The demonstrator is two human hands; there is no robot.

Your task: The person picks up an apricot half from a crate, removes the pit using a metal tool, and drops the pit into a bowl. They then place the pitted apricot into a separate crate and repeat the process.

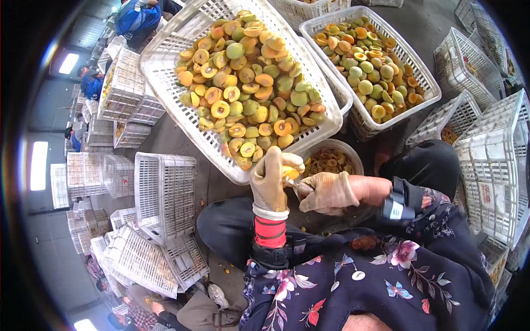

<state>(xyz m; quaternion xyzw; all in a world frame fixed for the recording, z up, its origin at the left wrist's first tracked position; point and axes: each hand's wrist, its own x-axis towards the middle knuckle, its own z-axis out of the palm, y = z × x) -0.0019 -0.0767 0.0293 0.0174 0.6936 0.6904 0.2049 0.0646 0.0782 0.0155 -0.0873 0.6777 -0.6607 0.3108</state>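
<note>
My left hand [269, 179], in a tan glove, is closed round a yellow apricot half [290, 172]. Close on its right, my right hand [327, 193], gloved too, grips a small metal-tipped tool [291, 181] whose tip meets the fruit. Most of the tool is hidden in the fist, so its exact kind cannot be made out. Just beyond my hands, a white plastic crate [160, 60] stands tilted, full of cut green and orange apricots [243, 88]. A round white tub [358, 156] behind my right hand holds brownish-orange fruit pieces [329, 161].
Another white crate [353, 118] of halved apricots stands at the upper right. Empty-looking crates [165, 190] are stacked on the left, and more crates [491, 165] rise on the right. Other people sit at the far left, one in a blue garment [137, 21].
</note>
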